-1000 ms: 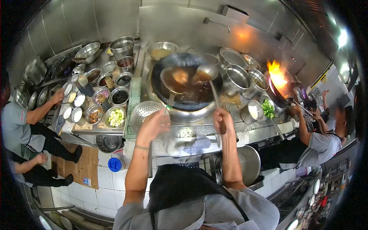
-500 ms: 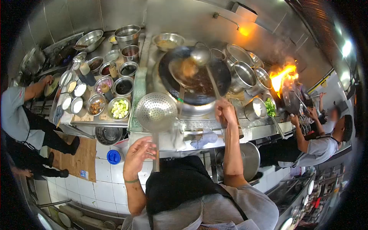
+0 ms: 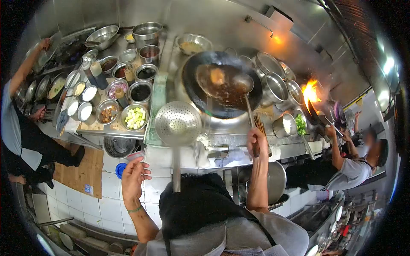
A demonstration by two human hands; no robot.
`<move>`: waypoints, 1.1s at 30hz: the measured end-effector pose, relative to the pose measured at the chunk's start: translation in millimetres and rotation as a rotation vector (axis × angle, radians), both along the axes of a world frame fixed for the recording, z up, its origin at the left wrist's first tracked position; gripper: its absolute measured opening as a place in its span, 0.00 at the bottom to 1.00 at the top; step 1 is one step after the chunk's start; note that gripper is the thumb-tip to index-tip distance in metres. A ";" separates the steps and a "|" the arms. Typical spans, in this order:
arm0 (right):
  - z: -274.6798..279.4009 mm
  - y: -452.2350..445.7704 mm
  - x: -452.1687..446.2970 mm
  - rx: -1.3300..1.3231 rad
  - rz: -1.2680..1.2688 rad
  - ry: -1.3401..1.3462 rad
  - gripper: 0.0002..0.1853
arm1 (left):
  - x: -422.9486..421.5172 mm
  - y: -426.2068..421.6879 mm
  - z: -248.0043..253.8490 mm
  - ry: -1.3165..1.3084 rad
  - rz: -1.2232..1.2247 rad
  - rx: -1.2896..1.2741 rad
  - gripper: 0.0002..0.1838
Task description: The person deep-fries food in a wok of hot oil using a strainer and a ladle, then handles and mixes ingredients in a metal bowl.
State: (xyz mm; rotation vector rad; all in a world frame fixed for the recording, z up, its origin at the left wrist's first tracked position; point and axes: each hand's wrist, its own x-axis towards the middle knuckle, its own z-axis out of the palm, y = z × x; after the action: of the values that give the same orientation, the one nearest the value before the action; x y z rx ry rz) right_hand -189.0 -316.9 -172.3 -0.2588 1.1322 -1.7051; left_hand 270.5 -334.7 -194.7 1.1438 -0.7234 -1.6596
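Leftward from the perforated skimmer [image 3: 178,123], our left hand [image 3: 134,176] has drifted, fingers loose and empty; our right hand [image 3: 257,141] clenches the ladle [image 3: 243,84], bowl rightward in the wok [image 3: 190,81]. Stiff, likely heavy when filled: we'd grip its near end.

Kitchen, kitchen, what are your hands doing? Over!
Right hand gripping ladle over wok. Left hand empty, half open. Strainer in wok, beside ladle. Perforated skimmer unheld, in front of wok.

Two strainers [image 3: 178,123], one central wok [image 3: 191,82]
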 end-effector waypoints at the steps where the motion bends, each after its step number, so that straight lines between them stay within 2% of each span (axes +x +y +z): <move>1: -0.5 5.1 -6.2 -0.154 0.166 -0.094 0.08 | -0.1 -1.5 0.5 0.012 -0.011 -0.008 0.16; 4: -1.8 0.2 -12.1 -0.246 0.091 -0.443 0.16 | -4.1 -9.5 7.2 0.040 -0.033 -0.038 0.16; 5: 2.5 -1.2 -6.4 -0.285 0.083 -0.487 0.18 | -6.6 -11.6 11.5 0.041 -0.035 -0.045 0.16; 12: 7.2 -21.5 -6.3 -0.343 0.206 -0.582 0.16 | -12.5 -16.7 20.6 0.046 -0.086 -0.061 0.15; 19: 10.8 -54.0 0.5 -0.251 0.231 -0.276 0.12 | 5.0 -6.5 9.7 0.046 -0.021 -0.032 0.15; 22: 8.2 -60.9 11.4 -0.047 0.127 0.196 0.10 | 9.9 -2.6 7.6 0.060 0.021 -0.006 0.14; 23: 9.9 -60.6 14.2 0.005 0.181 0.458 0.14 | 11.0 -2.0 8.3 0.060 0.030 0.002 0.14; 26: 2.3 -62.4 22.5 0.049 0.080 0.825 0.19 | 11.3 -0.4 10.7 0.057 0.050 0.008 0.14; 27: -1.7 -62.2 20.1 0.073 0.051 0.851 0.24 | 11.0 -0.4 11.3 0.056 0.052 0.008 0.13; 30: 1.4 -47.7 24.3 0.147 -0.024 0.866 0.22 | 8.7 -3.1 5.9 0.067 0.029 -0.013 0.14; 33: 1.1 -25.5 26.2 0.169 -0.003 0.801 0.14 | 1.1 -9.2 6.9 0.064 -0.012 -0.034 0.14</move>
State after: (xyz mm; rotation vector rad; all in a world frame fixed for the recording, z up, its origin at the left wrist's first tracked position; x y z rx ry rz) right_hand -162.8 -342.4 -171.2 -0.8833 1.8364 -1.5180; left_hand 271.6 -343.9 -187.8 1.0601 -0.7162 -1.6803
